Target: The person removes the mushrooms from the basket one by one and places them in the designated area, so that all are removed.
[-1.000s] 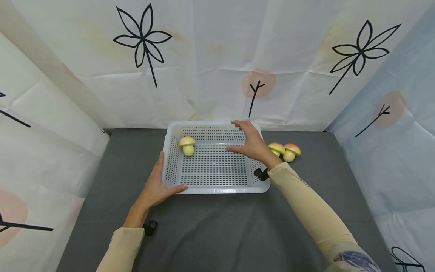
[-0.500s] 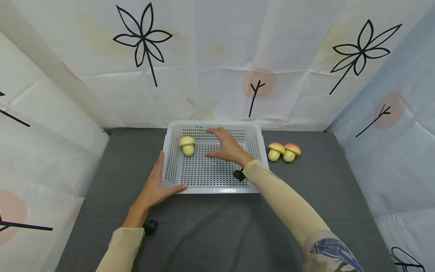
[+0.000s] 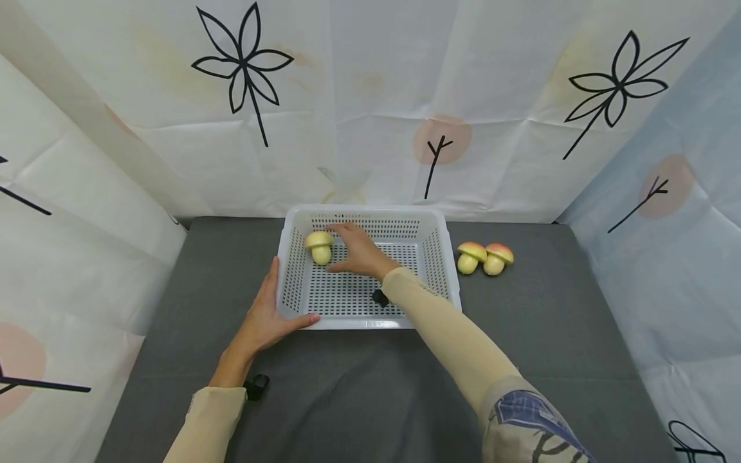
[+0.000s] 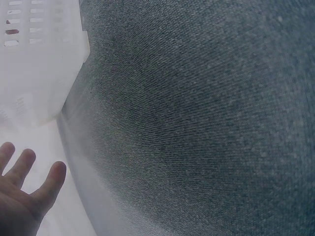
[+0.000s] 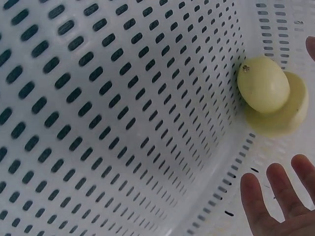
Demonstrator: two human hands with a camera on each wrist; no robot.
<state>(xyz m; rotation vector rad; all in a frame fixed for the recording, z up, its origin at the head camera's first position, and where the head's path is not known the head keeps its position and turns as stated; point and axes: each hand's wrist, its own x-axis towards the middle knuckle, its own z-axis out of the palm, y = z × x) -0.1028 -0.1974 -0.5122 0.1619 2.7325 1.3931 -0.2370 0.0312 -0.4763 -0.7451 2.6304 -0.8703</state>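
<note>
A yellow toy mushroom lies at the left end of a white perforated plastic basket. My right hand is inside the basket just right of the mushroom, thumb and fingers spread apart and holding nothing. In the right wrist view the mushroom shows its pale stem end toward the camera, with fingertips below it. At the basket's front left corner rests my left hand, its fingers along the left side and thumb on the front rim. Its extended fingers appear in the left wrist view beside the basket.
Two red-and-yellow toy mushrooms sit side by side on the grey tablecloth, right of the basket. White curtains with flower drawings stand behind the table and at both sides. The basket's back edge is close to the rear curtain.
My right hand has moved left across the basket, from its right end to beside the yellow mushroom. The left hand and the basket have stayed in place.
</note>
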